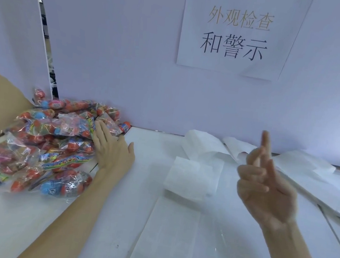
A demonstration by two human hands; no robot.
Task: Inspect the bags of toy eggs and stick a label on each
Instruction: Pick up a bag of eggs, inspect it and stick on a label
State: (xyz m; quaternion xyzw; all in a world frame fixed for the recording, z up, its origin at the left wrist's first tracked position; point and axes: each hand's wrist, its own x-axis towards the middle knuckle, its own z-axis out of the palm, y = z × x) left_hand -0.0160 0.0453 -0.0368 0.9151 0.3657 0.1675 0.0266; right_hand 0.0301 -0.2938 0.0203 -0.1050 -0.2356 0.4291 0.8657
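Label strip [172, 237] lies nearest; left hand [112, 151] flat against bags [55, 135], right hand [269, 189] half-curled, empty

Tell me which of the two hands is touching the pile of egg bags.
The left hand: its straight fingers rest against the right edge of the pile of egg bags. The right hand is raised above the table, apart from the bags, holding nothing.

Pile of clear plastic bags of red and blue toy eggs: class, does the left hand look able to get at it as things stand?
Probably yes. The left hand lies open, its fingertips already touching the pile of clear plastic bags of toy eggs, with nothing between them.
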